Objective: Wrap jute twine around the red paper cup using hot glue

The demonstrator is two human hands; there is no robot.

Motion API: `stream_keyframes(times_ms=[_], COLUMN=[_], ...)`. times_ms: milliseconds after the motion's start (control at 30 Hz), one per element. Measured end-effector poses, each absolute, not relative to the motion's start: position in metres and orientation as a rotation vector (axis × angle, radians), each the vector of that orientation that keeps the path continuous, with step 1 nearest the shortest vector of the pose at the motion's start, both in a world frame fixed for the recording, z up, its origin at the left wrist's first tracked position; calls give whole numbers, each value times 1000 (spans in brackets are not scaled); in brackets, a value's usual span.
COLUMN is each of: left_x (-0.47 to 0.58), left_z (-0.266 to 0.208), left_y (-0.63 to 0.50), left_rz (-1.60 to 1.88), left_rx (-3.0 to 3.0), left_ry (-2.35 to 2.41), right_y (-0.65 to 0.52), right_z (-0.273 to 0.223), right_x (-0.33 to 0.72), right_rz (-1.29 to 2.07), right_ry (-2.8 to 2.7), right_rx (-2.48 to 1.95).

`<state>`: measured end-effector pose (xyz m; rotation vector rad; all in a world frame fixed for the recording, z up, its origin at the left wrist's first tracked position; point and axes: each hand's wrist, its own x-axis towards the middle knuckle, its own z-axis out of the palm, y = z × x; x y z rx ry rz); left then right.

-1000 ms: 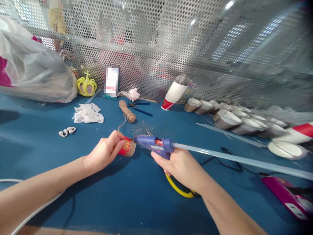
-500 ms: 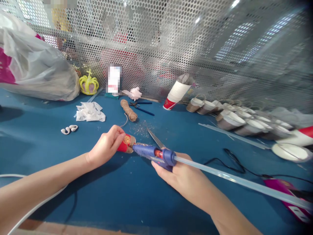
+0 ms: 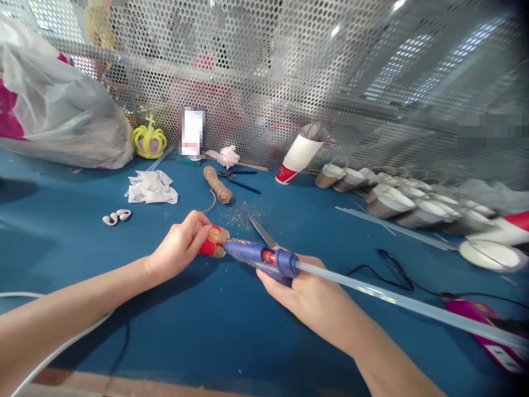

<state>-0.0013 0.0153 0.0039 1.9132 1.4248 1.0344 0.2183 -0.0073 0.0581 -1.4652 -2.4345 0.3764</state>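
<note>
My left hand (image 3: 182,242) is closed on a red paper cup (image 3: 211,242) that lies on its side, with a gold emblem and brown twine wound round one end. In my right hand (image 3: 306,292) is a blue hot glue gun (image 3: 260,258), its nozzle at the twine-wrapped end of the cup. A long clear glue stick (image 3: 384,298) sticks out of the gun's back toward the lower right. From the ball of twine (image 3: 217,184), a strand runs toward my left hand. Scissor blades (image 3: 263,230) show just behind the gun; their handles are hidden.
Blue-handled pliers (image 3: 243,182) lie behind the twine. A stack of paper cups (image 3: 300,157) leans near the perforated metal screen (image 3: 256,66). Several small baskets (image 3: 388,201), loose glue sticks (image 3: 397,229) and a purple power strip (image 3: 483,331) are at right. A plastic bag (image 3: 66,110) stands left.
Almost nothing differs. The glue gun's nozzle stays at the cup, and both hands keep their hold; the view has shifted very slightly.
</note>
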Motion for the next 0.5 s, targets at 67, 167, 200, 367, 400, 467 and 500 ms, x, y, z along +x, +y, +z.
stream_keyframes(times_ms=[67,167,200,367,400,467,500], left_x=[-3,-5,-6,-8,-9,-9,-9], left_z=[1,-3,-4,-6,-6,-6,-6], left_y=[15,14,14,13,13,13,13], left_rz=[1041,1051,1048,1024,1026,1028,1029], left_rx=[1949,2028,2053,2157,2174,2192,2198], left_ry=[1397,1331,1313,1244,1233,1230,1231], right_y=[-5,-2,-2,1,1,3,4], right_z=[56,54,54,58,59,61,61], right_x=[221,224,224,220,219,217,216], right_rz=[307,245,258,483,552,676,721], right_ry=[-2461,-2472,-2448,-2313,-2290,-2245,-2228], right_rx=[-1443,-1431,-1472,-1674,-1687,-1698,-1693])
